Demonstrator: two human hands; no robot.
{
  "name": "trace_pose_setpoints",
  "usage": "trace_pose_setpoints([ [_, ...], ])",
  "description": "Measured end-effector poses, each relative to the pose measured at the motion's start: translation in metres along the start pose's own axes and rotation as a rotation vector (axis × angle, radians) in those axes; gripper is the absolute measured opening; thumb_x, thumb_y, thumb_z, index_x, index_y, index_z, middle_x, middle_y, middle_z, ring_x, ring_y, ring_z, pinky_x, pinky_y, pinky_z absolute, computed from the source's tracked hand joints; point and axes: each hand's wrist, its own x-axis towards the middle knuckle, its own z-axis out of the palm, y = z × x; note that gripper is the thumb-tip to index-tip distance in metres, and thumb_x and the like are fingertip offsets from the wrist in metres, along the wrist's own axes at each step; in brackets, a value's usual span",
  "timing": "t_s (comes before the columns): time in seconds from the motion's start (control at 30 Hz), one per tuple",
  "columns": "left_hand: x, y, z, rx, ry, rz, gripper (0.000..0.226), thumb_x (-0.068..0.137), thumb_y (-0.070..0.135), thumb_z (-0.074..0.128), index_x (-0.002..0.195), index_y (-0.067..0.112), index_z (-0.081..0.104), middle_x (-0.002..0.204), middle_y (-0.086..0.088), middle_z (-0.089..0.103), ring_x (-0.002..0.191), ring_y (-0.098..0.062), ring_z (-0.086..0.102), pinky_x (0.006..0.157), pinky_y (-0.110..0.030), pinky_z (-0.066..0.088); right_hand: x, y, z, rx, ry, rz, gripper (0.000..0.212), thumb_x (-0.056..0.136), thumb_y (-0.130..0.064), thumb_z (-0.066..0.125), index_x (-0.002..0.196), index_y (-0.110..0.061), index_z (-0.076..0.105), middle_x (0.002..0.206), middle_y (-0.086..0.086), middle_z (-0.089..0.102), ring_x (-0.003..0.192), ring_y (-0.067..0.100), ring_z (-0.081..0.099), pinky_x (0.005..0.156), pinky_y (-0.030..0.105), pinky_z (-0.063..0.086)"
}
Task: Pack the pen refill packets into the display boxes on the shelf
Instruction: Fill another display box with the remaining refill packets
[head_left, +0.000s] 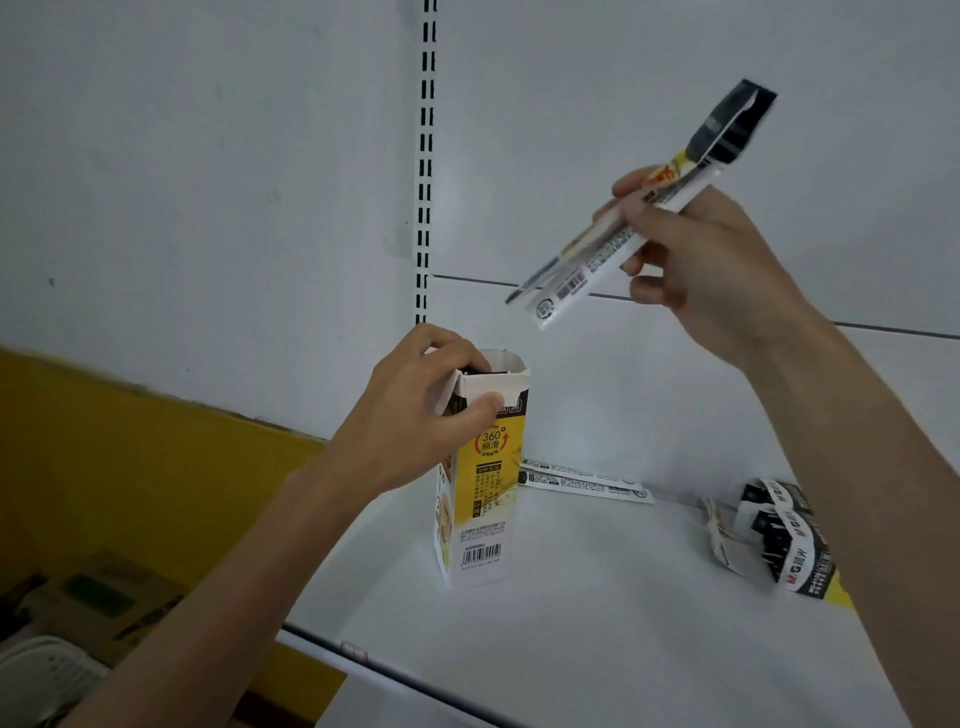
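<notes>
The left hand (415, 415) grips the open top of an upright display box (488, 493), thumb on its front flap and fingers curled over the rim. The box is yellow and white with a barcode low on its face, and stands near the shelf's (597, 597) left edge. Above and to the right of it, the right hand (711, 260) pinches a long, narrow refill packet (605, 260). The packet is white with a black header and a printed barcode, and tilts down toward the box. More packets (587, 480) lie flat toward the back edge.

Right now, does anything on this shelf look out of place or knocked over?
Yes. At the right, a tipped box lies on its side, flaps splayed, unlike the upright box. Two packets lie loose on the shelf behind the upright one.
</notes>
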Motion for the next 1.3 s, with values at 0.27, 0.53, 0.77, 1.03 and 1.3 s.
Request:
trace_pose_setpoints([
  [0.27,-0.005,0.0,0.001,-0.023,-0.008,0.009,0.026,0.085,0.028,0.06,0.079,0.045,0.041,0.104,0.006,0.044,0.086,0.007,0.053,0.067,-0.018,0.054,-0.001,0.006,0.004,-0.014,-0.272,-0.019,0.013,0.092,-0.01,0.048,0.087,-0.019,0.057,0.085,-0.002,0.067,0.071,0.02,0.048,0.047,0.019,0.035],
  [0.53,-0.002,0.0,0.005,0.03,-0.016,0.034,0.025,0.085,0.032,0.057,0.076,0.044,0.038,0.095,0.018,0.038,0.084,0.017,0.05,0.062,-0.005,0.047,-0.001,0.007,0.018,-0.005,-0.259,-0.009,0.012,0.079,-0.018,0.057,0.069,-0.016,0.051,0.077,0.004,0.067,0.063,0.017,0.054,0.048,0.022,0.042],
  [0.77,-0.001,-0.001,0.005,0.012,-0.044,0.024,0.011,0.078,0.04,0.052,0.081,0.044,0.042,0.098,0.016,0.039,0.087,0.008,0.052,0.065,-0.014,0.054,0.008,0.013,0.016,-0.213,-0.129,-0.057,0.02,0.083,0.006,0.054,0.078,-0.013,0.056,0.074,0.004,0.054,0.068,0.017,0.054,0.055,0.021,0.046],
  [1.03,-0.001,0.0,0.007,0.04,-0.027,0.044,0.013,0.074,0.044,0.05,0.081,0.05,0.04,0.098,0.014,0.042,0.097,0.004,0.049,0.066,-0.015,0.05,0.003,0.024,0.034,-0.523,-0.361,-0.026,0.024,0.076,-0.004,0.071,0.097,-0.011,0.061,0.084,-0.003,0.069,0.076,0.003,0.067,0.073,0.02,0.052],
  [1.3,-0.003,-0.006,0.006,0.07,-0.011,0.027,0.033,0.069,0.055,0.042,0.1,0.064,0.033,0.105,0.008,0.048,0.098,0.009,0.045,0.069,-0.004,0.041,0.0,0.041,0.033,-0.298,-0.172,-0.058,0.016,0.08,-0.022,0.07,0.093,-0.021,0.062,0.078,-0.008,0.066,0.067,0.005,0.057,0.06,0.014,0.041],
])
